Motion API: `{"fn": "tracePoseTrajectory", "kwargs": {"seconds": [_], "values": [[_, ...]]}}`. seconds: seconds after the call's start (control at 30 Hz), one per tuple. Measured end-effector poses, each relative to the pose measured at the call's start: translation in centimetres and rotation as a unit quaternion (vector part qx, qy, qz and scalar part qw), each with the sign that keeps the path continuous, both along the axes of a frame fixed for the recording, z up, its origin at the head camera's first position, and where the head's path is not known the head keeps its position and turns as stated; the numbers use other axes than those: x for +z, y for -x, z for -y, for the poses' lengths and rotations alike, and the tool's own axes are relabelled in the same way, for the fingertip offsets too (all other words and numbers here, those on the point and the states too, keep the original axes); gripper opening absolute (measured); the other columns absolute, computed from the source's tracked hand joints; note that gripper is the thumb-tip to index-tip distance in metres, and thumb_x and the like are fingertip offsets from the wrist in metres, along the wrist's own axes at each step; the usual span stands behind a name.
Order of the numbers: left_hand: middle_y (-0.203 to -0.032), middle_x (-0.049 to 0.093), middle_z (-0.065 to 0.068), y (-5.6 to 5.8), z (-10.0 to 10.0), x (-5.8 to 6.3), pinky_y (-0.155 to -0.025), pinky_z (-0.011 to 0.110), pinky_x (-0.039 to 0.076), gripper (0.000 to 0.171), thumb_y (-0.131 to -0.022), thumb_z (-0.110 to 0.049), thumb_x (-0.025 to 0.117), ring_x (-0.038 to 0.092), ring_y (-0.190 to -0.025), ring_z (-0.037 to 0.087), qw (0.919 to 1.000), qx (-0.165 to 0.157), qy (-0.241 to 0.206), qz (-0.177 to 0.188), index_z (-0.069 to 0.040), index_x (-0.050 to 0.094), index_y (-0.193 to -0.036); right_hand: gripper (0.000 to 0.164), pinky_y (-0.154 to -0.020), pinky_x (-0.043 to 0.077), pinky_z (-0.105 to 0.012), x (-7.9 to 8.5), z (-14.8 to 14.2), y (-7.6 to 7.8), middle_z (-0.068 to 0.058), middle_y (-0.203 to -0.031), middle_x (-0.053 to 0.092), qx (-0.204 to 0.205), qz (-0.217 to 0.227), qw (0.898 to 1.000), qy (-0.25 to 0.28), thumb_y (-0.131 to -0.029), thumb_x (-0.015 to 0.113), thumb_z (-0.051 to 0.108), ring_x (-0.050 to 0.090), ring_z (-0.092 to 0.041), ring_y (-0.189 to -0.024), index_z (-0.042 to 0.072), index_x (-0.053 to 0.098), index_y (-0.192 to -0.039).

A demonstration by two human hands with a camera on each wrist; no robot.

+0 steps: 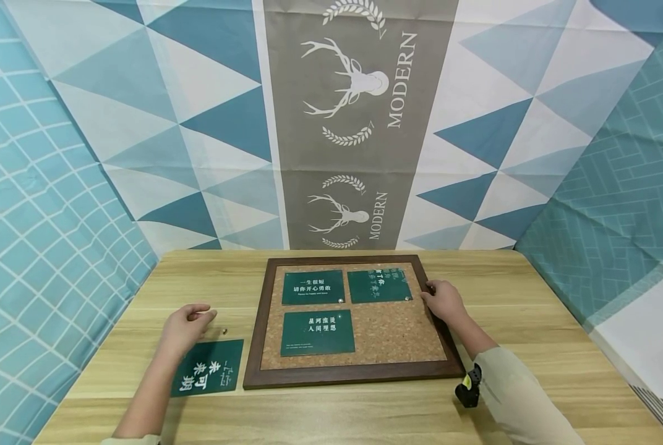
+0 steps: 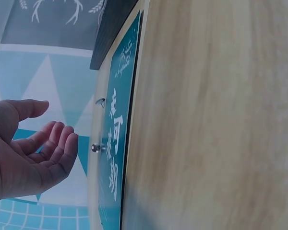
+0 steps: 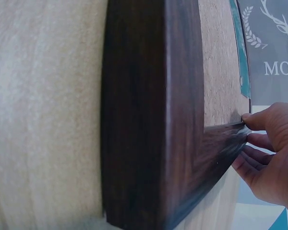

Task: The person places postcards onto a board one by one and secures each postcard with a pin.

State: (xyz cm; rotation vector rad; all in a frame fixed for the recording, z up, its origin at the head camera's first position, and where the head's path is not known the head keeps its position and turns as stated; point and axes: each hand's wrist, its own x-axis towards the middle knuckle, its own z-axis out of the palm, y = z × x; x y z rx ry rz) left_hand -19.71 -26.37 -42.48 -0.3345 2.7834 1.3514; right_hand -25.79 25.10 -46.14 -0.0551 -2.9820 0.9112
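My right hand grips the right side of a dark wood-framed corkboard lying on the table. In the right wrist view, the thumb lies on top of the frame and the fingers at its outer edge. Three green cards with white lettering are on the cork: top left, top right and lower left. My left hand, fingers loosely bent, holds nothing. It hovers beside a loose green card, which my forearm partly covers. Two small metallic pushpins lie near that card.
The light wood table extends to both sides of the board. Patterned cloth hangs behind its far edge, with blue-green sheets at the left and right. A black and yellow device is on my right wrist.
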Motion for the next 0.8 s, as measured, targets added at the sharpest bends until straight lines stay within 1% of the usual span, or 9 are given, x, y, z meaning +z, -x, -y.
{"fn": "tracePoseTrajectory", "kwargs": {"seconds": [0.1, 0.17, 0.23, 0.3, 0.33, 0.4, 0.53, 0.63, 0.8], "values": [[-0.107, 0.056, 0.023, 0.0, 0.2, 0.0, -0.064, 0.026, 0.052, 0.053, -0.095, -0.032, 0.051, 0.062, -0.082, 0.023, 1.0, 0.003, 0.004, 0.001, 0.008, 0.047, -0.129, 0.043, -0.058, 0.041, -0.03, 0.1, 0.0, 0.0, -0.032, -0.122, 0.055, -0.001, 0.005, 1.0, 0.004, -0.094, 0.054, 0.014, 0.054, -0.02, -0.062, -0.012, 0.048, -0.128], [-0.108, 0.057, 0.024, 0.1, 0.4, 0.0, -0.063, 0.026, 0.051, 0.053, -0.095, -0.032, 0.051, 0.063, -0.081, 0.023, 0.9999, 0.004, 0.009, 0.0, 0.008, 0.047, -0.129, 0.043, -0.061, 0.046, -0.033, 0.1, 0.0, 0.0, -0.032, -0.123, 0.054, 0.0, 0.003, 1.0, 0.001, -0.094, 0.054, 0.013, 0.06, -0.026, -0.071, -0.012, 0.048, -0.128], [-0.109, 0.057, 0.025, 0.2, 0.5, 0.0, -0.063, 0.025, 0.05, 0.052, -0.095, -0.032, 0.051, 0.064, -0.082, 0.025, 0.9998, 0.005, 0.017, -0.001, 0.007, 0.048, -0.129, 0.043, -0.065, 0.049, -0.037, 0.2, 0.0, 0.0, -0.032, -0.123, 0.054, -0.001, 0.001, 1.0, 0.0, -0.094, 0.054, 0.013, 0.062, -0.032, -0.081, -0.012, 0.049, -0.128], [-0.11, 0.057, 0.027, 0.2, 0.7, 0.0, -0.063, 0.026, 0.049, 0.053, -0.095, -0.033, 0.05, 0.063, -0.084, 0.027, 0.9997, 0.005, 0.025, -0.002, 0.008, 0.048, -0.129, 0.042, -0.067, 0.05, -0.038, 0.2, 0.0, -0.1, -0.032, -0.122, 0.054, -0.001, -0.003, 1.0, -0.005, -0.094, 0.055, 0.013, 0.063, -0.033, -0.088, -0.013, 0.049, -0.127], [-0.111, 0.056, 0.028, 0.2, 0.7, 0.0, -0.063, 0.026, 0.049, 0.053, -0.095, -0.033, 0.05, 0.063, -0.085, 0.028, 0.9995, 0.005, 0.03, -0.002, 0.008, 0.048, -0.129, 0.042, -0.066, 0.05, -0.037, 0.2, 0.0, -0.1, -0.032, -0.121, 0.055, 0.0, -0.003, 1.0, -0.005, -0.094, 0.055, 0.013, 0.063, -0.033, -0.086, -0.013, 0.049, -0.127], [-0.113, 0.056, 0.028, 0.2, 0.9, -0.1, -0.064, 0.027, 0.049, 0.052, -0.095, -0.033, 0.049, 0.061, -0.088, 0.03, 0.9992, 0.006, 0.04, 0.0, 0.008, 0.048, -0.128, 0.042, -0.061, 0.047, -0.034, 0.2, -0.1, -0.1, -0.032, -0.12, 0.056, 0.0, -0.001, 1.0, -0.002, -0.094, 0.055, 0.013, 0.061, -0.027, -0.075, -0.013, 0.049, -0.127], [-0.112, 0.055, 0.029, 0.1, 1.1, -0.3, -0.067, 0.033, 0.049, 0.05, -0.095, -0.031, 0.049, 0.059, -0.091, 0.033, 0.9982, 0.007, 0.06, 0.002, 0.008, 0.049, -0.126, 0.043, -0.054, 0.039, -0.029, 0.2, -0.1, -0.1, -0.032, -0.118, 0.057, 0.001, 0.0, 1.0, 0.003, -0.094, 0.055, 0.012, 0.049, -0.016, -0.054, -0.013, 0.048, -0.128], [-0.11, 0.055, 0.03, 0.2, 1.3, -0.5, -0.069, 0.039, 0.049, 0.048, -0.095, -0.029, 0.05, 0.058, -0.09, 0.035, 0.997, 0.008, 0.077, 0.004, 0.009, 0.05, -0.123, 0.043, -0.052, 0.037, -0.028, 0.3, 0.0, -0.1, -0.031, -0.114, 0.059, 0.001, -0.001, 1.0, 0.008, -0.094, 0.055, 0.013, 0.043, -0.013, -0.05, -0.012, 0.048, -0.128], [-0.11, 0.056, 0.031, 0.4, 1.6, -0.9, -0.07, 0.042, 0.049, 0.045, -0.093, -0.027, 0.051, 0.058, -0.089, 0.037, 0.9949, 0.012, 0.099, 0.013, 0.009, 0.052, -0.121, 0.042, -0.055, 0.039, -0.028, 0.2, 0.1, -0.1, -0.031, -0.116, 0.058, 0.004, -0.002, 1.0, 0.006, -0.094, 0.055, 0.012, 0.045, -0.013, -0.053, -0.013, 0.049, -0.128]]}}
